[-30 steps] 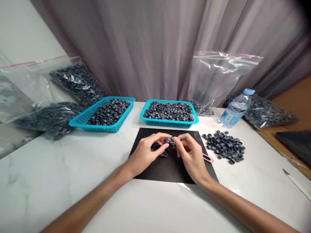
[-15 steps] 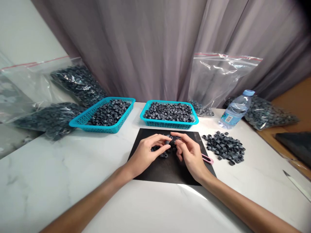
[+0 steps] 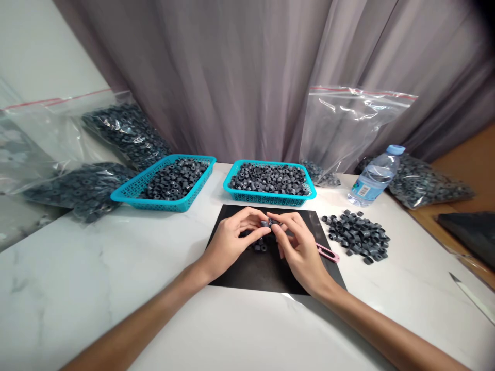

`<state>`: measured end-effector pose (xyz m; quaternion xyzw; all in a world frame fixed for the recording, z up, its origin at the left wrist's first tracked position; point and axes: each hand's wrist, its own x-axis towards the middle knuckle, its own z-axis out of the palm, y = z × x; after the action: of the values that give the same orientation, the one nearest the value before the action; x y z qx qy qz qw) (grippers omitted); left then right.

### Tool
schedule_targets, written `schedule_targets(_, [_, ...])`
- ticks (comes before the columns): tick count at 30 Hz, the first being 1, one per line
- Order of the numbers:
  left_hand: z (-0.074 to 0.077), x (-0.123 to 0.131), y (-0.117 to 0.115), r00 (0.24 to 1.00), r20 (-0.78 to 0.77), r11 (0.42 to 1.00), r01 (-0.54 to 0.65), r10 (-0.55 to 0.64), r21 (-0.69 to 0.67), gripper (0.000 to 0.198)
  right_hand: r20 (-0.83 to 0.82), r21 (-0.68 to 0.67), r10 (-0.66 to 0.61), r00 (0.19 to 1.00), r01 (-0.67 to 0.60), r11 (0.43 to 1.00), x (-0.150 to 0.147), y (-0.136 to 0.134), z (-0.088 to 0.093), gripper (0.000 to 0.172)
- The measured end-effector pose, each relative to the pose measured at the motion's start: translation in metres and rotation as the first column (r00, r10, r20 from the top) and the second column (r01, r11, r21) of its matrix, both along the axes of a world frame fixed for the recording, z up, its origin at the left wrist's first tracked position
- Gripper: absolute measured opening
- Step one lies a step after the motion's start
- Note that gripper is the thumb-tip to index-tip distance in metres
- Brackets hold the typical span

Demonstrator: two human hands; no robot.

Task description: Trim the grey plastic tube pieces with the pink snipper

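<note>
Over the black mat (image 3: pixel 266 278), my left hand (image 3: pixel 229 238) pinches a small dark grey plastic piece (image 3: pixel 265 223) between thumb and fingertips. My right hand (image 3: pixel 298 247) meets it from the other side, its thumb and index finger closed on the small dark grey part at the fingertips. Whether this is one piece or two fitted together I cannot tell. Below the left fingers lies a small heap of dark grey pieces (image 3: pixel 260 247), partly covered by the hand. A pink utility knife (image 3: pixel 328 253) sticks out beside my right wrist.
Behind the mat stand a turquoise basket (image 3: pixel 270 196) and, further left, another turquoise basket (image 3: pixel 166 207), both filled with grey pieces. Loose dark rings (image 3: pixel 359 234) lie right of the mat, near a water bottle (image 3: pixel 374 178). A knife blade (image 3: pixel 469 293) rests at far right. Clear bags (image 3: pixel 127 134) hold more pieces.
My right hand has moved left and its fingertips have closed in against the piece at my left fingertips. The left hand has stayed nearly in place, slightly raised.
</note>
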<state>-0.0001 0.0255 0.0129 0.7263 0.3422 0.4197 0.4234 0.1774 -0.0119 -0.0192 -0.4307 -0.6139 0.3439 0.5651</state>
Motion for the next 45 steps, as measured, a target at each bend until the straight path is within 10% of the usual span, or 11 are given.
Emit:
schedule_targets(13, [0.0062, 0.0013, 0.0003, 0.999, 0.001, 0.999, -0.032, 0.032, -0.028, 0.023, -0.044, -0.048, -0.055, 0.998, 0.053, 0.997, -0.0015, 0.0022, -0.001, 0.025])
schedule_targets(45, [-0.0005, -0.0016, -0.0008, 0.952, -0.239, 0.898, -0.074, 0.194, 0.433, 0.012, 0.135, 0.118, -0.112, 0.985, 0.096, 0.988, 0.0011, 0.0011, -0.0007, 0.026])
